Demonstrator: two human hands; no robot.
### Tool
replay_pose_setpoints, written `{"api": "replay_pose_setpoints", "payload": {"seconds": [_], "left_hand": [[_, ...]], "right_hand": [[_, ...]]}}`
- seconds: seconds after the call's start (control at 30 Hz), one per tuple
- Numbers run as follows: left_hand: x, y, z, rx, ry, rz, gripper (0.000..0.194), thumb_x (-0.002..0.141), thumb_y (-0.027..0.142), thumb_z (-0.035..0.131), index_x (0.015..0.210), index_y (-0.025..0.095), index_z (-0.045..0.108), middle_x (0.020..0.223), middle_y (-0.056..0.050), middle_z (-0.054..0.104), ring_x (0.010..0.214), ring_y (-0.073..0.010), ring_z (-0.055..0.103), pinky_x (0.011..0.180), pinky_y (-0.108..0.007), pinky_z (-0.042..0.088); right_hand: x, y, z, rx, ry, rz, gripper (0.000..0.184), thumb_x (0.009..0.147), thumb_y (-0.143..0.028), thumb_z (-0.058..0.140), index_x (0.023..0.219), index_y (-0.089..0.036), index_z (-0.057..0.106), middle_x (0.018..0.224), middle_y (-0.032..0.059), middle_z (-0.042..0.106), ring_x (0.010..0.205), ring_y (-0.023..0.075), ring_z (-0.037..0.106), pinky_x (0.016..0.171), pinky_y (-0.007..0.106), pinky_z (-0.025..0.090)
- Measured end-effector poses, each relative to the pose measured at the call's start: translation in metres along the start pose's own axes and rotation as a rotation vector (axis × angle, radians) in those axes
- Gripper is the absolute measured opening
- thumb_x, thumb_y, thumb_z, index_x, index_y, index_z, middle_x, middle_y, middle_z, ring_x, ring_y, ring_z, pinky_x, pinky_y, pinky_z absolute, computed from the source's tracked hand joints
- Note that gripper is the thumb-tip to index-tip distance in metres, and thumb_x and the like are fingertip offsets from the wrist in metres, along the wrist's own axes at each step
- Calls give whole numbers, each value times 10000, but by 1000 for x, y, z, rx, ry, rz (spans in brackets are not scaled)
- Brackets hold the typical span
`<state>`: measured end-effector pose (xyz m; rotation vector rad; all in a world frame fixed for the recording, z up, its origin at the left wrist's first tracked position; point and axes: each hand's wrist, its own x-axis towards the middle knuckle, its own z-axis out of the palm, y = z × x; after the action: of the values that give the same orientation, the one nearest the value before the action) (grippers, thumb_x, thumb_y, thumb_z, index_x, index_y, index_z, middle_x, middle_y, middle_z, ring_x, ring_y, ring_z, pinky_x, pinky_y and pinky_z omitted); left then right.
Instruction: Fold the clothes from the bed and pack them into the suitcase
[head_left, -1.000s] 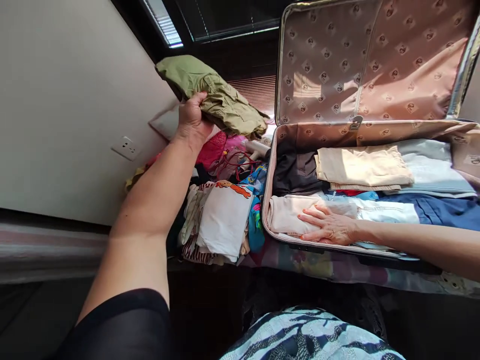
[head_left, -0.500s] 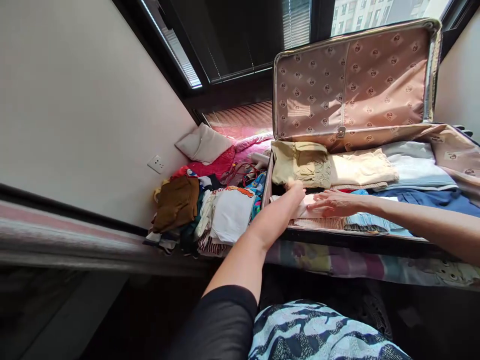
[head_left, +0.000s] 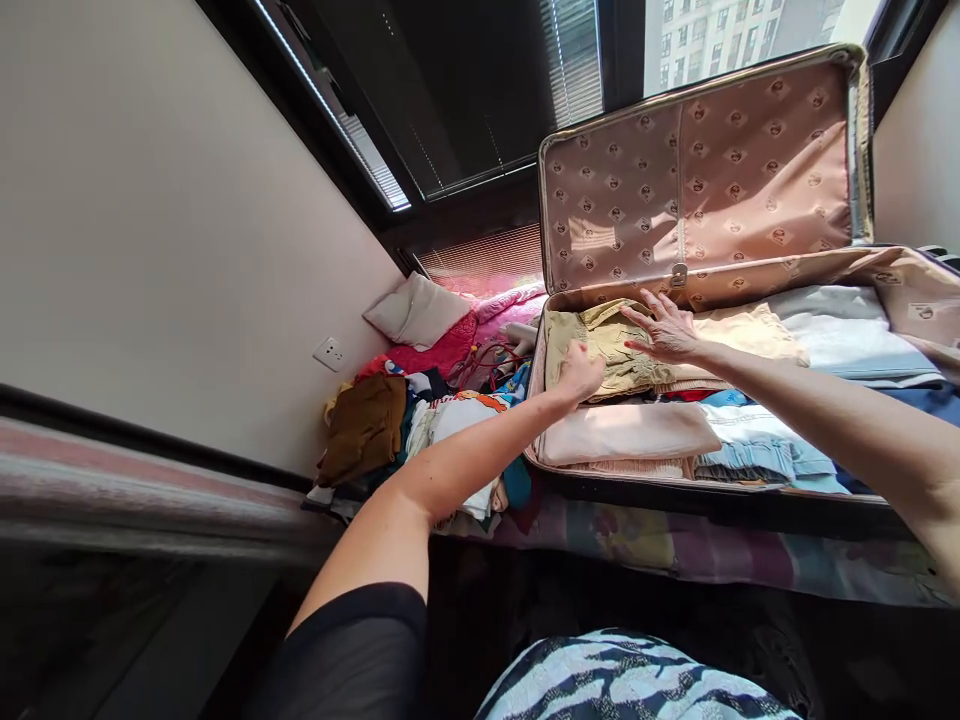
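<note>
An open suitcase [head_left: 592, 482] holds folded clothes in two rows. My left hand [head_left: 581, 372] is closed on the left part of the folded khaki pants [head_left: 626, 345] in the back row; its fingertips are partly hidden. Over the right part of the same pants, my right hand [head_left: 664, 330] has its fingers spread and touches the cloth or hovers just above it; I cannot tell which. In the front row, just below my hands, lies a folded pale pink garment [head_left: 630, 433]. A cream garment [head_left: 739, 335] lies to the right of the khaki pants.
The suitcase lid [head_left: 697, 180] stands up against the window. Left of the case are a brown folded garment [head_left: 364, 425], other piled clothes and a pale pillow [head_left: 418, 312]. Light blue denim [head_left: 765, 440] fills the front row's right part. A wall socket [head_left: 328, 353] is at left.
Both hands have moved back from the pale pink garment to the khaki pants, leaving the pink one lying flat in front. The view has shifted slightly.
</note>
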<state>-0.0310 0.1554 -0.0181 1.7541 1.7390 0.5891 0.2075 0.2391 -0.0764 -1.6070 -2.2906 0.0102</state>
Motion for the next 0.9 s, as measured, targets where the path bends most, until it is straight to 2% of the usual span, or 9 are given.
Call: {"api": "replay_pose_setpoints", "payload": {"seconds": [0.1, 0.17, 0.33, 0.43, 0.57, 0.67, 0.77, 0.83, 0.9], "left_hand": [[37, 5, 5, 257, 5, 61, 916, 984, 507, 692, 1749, 191, 298, 1866, -201, 88, 1722, -452, 137, 1355, -624, 295], [62, 0, 20, 383, -11, 34, 996, 984, 541, 661, 1804, 237, 184, 1873, -148, -77, 1723, -488, -56, 1353, -736, 190], [97, -37, 70, 566, -104, -86, 830, 1037, 547, 525, 1793, 334, 257, 1882, -94, 9, 1733, -444, -19, 1376, -705, 45], [104, -50, 84, 593, -141, -104, 772, 1056, 576, 468, 1779, 363, 301, 1887, -66, 35, 1736, -443, 10, 1383, -682, 25], [109, -50, 84, 592, -164, -133, 771, 1044, 560, 490, 1771, 363, 325, 1885, -78, 81, 1728, -472, 47, 1352, -765, 47], [110, -47, 77, 553, -161, -112, 740, 1020, 531, 567, 1728, 383, 410, 1878, -74, 146, 1725, -473, 75, 1340, -781, 93], [113, -41, 68, 493, -119, -31, 649, 993, 428, 640, 1615, 254, 572, 1826, -182, 270, 1677, -525, 195, 1328, -763, 149], [119, -36, 61, 460, -69, 64, 511, 1041, 290, 516, 1522, 171, 644, 1750, -235, 376, 1611, -497, 340, 1323, -706, 212], [130, -30, 53, 387, -17, 194, 522, 1065, 178, 343, 1468, 147, 673, 1686, -234, 452, 1547, -423, 434, 1321, -621, 257]], "right_hand": [[23, -2, 16, -111, 39, -53, 756, 1055, -689, 434, 1757, -425, 348, 1877, 70, 86, 1672, 511, 120, 1215, 787, 280], [34, -3, 36, -164, 75, -64, 764, 1052, -669, 441, 1762, -400, 348, 1874, 82, 108, 1671, 505, 107, 1235, 780, 234], [33, -6, 95, -249, -75, -129, 670, 1086, -540, 381, 1699, -289, 486, 1720, 173, 462, 1614, 445, 283, 1235, 709, 264], [26, -11, 111, -283, -125, -147, 624, 1100, -469, 364, 1657, -241, 529, 1693, 204, 487, 1593, 435, 321, 1229, 694, 257], [30, -18, 96, -255, -132, -149, 564, 1080, -426, 403, 1548, -176, 594, 1638, 220, 530, 1547, 421, 373, 1224, 662, 274], [43, -21, 74, -174, -64, -95, 525, 1074, -321, 341, 1477, -120, 612, 1596, 240, 549, 1398, 377, 508, 1150, 555, 387], [58, -20, 53, -146, -5, 10, 589, 1040, -217, 304, 1565, -89, 540, 1555, 265, 568, 1308, 394, 547, 1024, 523, 449], [68, -19, 43, -176, -17, 50, 602, 1022, -194, 325, 1571, -102, 555, 1448, 265, 638, 1281, 417, 552, 1012, 549, 441], [75, -18, 36, -208, -59, 77, 553, 1026, -181, 330, 1470, -121, 653, 1311, 253, 699, 1243, 414, 572, 1040, 565, 422]]}}
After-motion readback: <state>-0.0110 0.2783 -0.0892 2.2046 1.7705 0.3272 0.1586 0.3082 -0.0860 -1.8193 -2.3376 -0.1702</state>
